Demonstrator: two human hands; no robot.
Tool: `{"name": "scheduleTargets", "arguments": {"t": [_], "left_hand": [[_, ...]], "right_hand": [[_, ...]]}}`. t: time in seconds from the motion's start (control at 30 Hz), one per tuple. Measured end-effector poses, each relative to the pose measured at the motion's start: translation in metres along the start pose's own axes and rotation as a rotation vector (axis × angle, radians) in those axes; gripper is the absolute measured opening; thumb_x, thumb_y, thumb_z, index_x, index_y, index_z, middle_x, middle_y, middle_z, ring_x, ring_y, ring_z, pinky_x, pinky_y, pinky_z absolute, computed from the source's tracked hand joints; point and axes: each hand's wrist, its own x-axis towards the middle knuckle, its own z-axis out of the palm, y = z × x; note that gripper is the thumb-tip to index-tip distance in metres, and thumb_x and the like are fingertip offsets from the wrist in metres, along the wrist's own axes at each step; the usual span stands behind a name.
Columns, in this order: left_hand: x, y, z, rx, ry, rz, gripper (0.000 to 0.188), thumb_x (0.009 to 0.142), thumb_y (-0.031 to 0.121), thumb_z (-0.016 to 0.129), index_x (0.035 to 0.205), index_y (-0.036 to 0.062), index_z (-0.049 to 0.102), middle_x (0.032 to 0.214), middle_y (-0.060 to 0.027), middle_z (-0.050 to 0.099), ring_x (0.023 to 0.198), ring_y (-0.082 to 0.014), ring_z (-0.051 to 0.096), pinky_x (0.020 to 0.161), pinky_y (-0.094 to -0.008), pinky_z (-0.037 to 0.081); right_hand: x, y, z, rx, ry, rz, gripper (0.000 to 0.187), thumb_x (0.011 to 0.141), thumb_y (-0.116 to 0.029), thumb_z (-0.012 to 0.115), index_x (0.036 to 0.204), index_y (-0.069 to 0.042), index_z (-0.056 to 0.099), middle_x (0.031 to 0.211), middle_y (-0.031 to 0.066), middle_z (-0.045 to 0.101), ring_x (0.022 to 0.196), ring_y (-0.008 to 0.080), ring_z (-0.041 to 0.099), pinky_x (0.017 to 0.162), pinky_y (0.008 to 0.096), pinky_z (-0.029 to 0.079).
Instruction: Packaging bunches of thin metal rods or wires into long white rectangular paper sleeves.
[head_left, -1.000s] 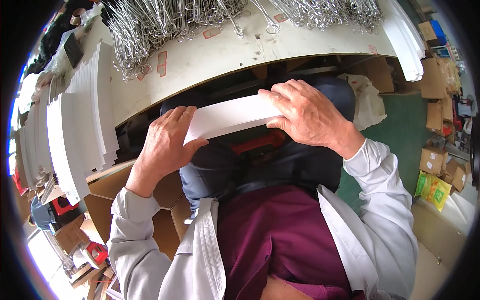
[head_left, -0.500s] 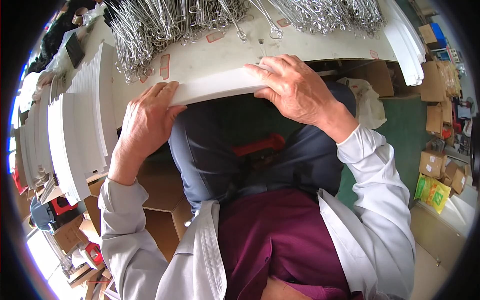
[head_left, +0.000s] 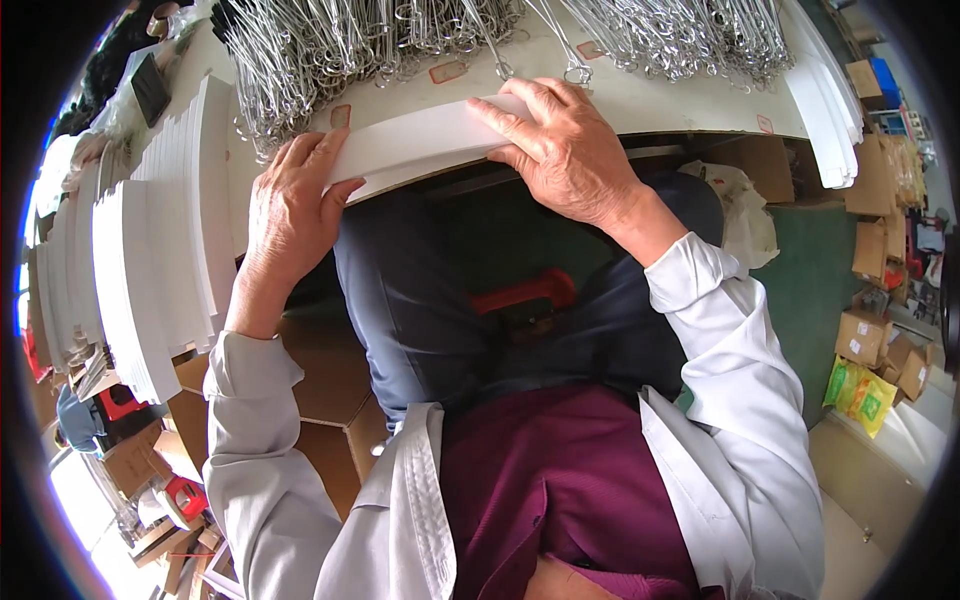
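Between my two hands a long, narrow white box lies level at the table's near edge. My left hand grips its left end, with the thumb on the near side and the fingers over the far side. At the other end my right hand is closed round it, thumb below and fingers on top. Beyond the box, a large heap of metal wire skewers with looped ends covers the far part of the white table. A few loops poke out toward my right hand.
Long white boxes stand stacked at the left, and more white strips lie at the table's right end. A cardboard box is beside my left leg. A plastic bag hangs under the table, right. Cartons line the far right.
Both hands have shifted slightly away from me with the white box, which now sits further over the table edge. The right hand has also moved a little to the left.
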Motion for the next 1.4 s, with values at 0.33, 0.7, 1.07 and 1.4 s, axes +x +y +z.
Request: {"name": "scheduleTargets", "arguments": {"t": [0.33, 0.7, 1.07, 1.4], "left_hand": [[0.005, 0.002, 0.015, 0.034, 0.125, -0.021, 0.048, 0.091, 0.023, 0.07, 0.134, 0.0041, 0.06, 0.115, -0.015, 0.065, 0.108, -0.0354, 0.063, 0.092, -0.0445, 0.052], [-0.006, 0.011, 0.024, -0.016, 0.131, -0.109, 0.052, 0.098, 0.035, 0.064, 0.138, 0.0027, 0.057, 0.125, -0.0214, 0.059, 0.113, -0.0409, 0.06, 0.095, -0.0469, 0.05], [-0.015, 0.033, 0.049, 0.181, 0.132, -0.026, 0.079, 0.089, 0.037, 0.074, 0.15, -0.0004, 0.043, 0.153, -0.0211, 0.046, 0.14, -0.0417, 0.043, 0.119, -0.0515, 0.033], [0.019, 0.061, 0.068, 0.103, 0.091, 0.1, 0.077, 0.089, 0.033, 0.074, 0.151, -0.0011, 0.042, 0.154, -0.0224, 0.045, 0.144, -0.0386, 0.042, 0.121, -0.0499, 0.031]], "right_hand": [[0.016, 0.017, 0.012, 0.025, 0.075, -0.029, 0.041, 0.084, -0.024, 0.078, 0.125, -0.019, 0.074, 0.119, 0.0079, 0.065, 0.109, 0.0285, 0.061, 0.098, 0.041, 0.05], [0.012, 0.01, 0.007, -0.078, -0.042, -0.014, 0.049, 0.092, -0.033, 0.071, 0.139, -0.019, 0.063, 0.131, 0.0074, 0.062, 0.118, 0.0302, 0.058, 0.102, 0.0412, 0.049], [-0.011, -0.009, 0.01, -0.164, -0.091, -0.003, 0.071, 0.092, -0.052, 0.065, 0.145, -0.006, 0.054, 0.148, 0.0194, 0.051, 0.139, 0.0353, 0.045, 0.121, 0.0456, 0.033], [-0.005, -0.01, 0.022, -0.135, -0.121, -0.08, 0.065, 0.092, -0.027, 0.066, 0.145, 0.006, 0.048, 0.15, 0.021, 0.05, 0.142, 0.0351, 0.045, 0.122, 0.0463, 0.03]]}}
